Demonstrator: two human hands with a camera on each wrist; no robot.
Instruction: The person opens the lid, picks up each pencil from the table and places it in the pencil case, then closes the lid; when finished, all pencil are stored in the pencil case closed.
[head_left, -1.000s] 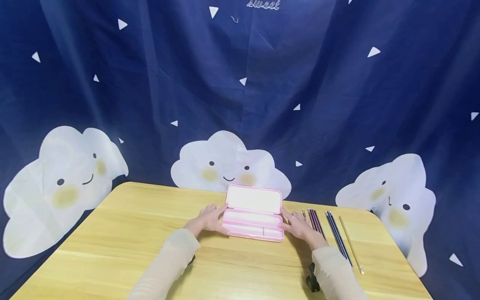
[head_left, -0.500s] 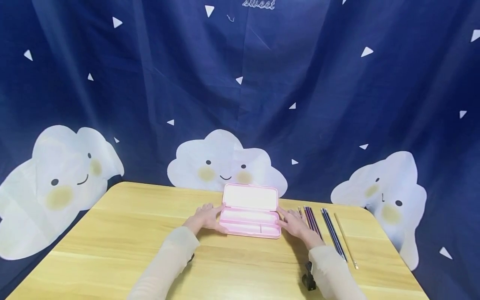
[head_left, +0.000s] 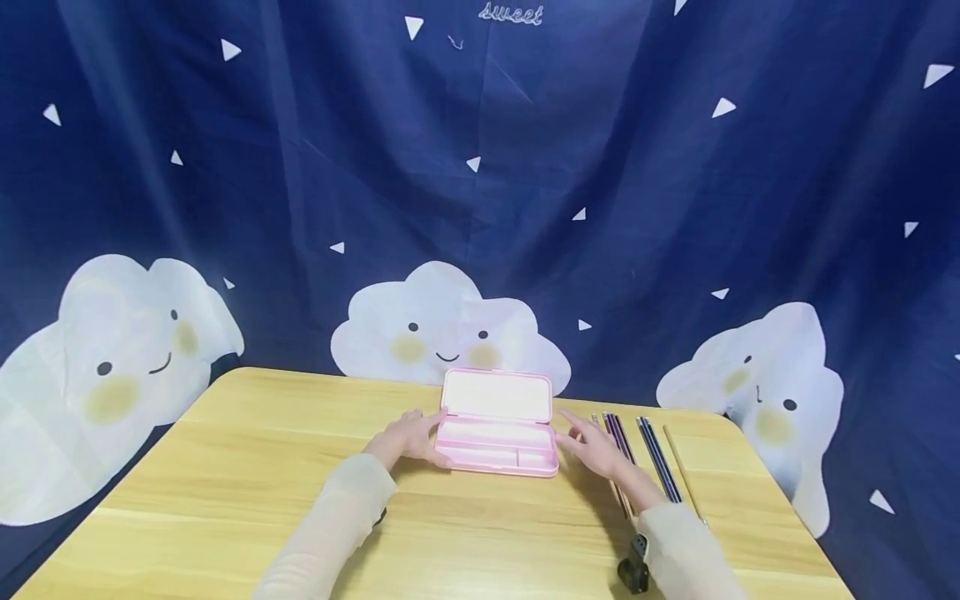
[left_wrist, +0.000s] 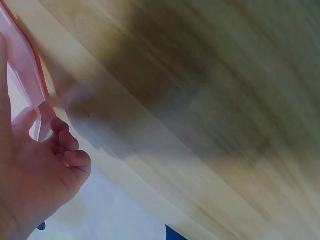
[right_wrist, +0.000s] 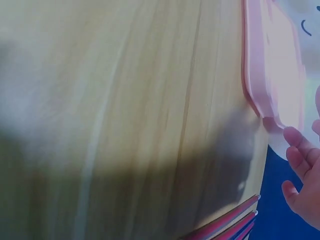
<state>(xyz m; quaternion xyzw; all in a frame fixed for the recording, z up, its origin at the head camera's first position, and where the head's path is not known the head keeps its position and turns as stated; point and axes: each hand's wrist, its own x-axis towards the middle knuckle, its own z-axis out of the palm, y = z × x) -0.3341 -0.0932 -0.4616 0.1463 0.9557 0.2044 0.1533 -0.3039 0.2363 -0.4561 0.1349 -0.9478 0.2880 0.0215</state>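
A pink pencil case (head_left: 498,451) stands near the table's far edge with its lid raised at the back. Its tray has a long compartment and a divided front part, and nothing shows in them. My left hand (head_left: 408,437) holds the left end, thumb at the front and index finger by the lid; in the left wrist view its other fingers are bent. My right hand (head_left: 596,450) hovers just off the right end with fingers spread. Purple pencils (head_left: 617,435) lie beyond it, partly hidden by the hand; in the right wrist view, reddish pencils (right_wrist: 225,220) show below it.
Dark blue pencils (head_left: 660,461) lie to the right of the right hand, with a single tan pencil (head_left: 678,467) further right. The wooden table (head_left: 480,542) meets a blue cloud-print curtain (head_left: 480,208) behind it.
My right hand has come away from the case's right end and shifted slightly toward the pencils. The left hand stays on the case. The head view has turned slightly.
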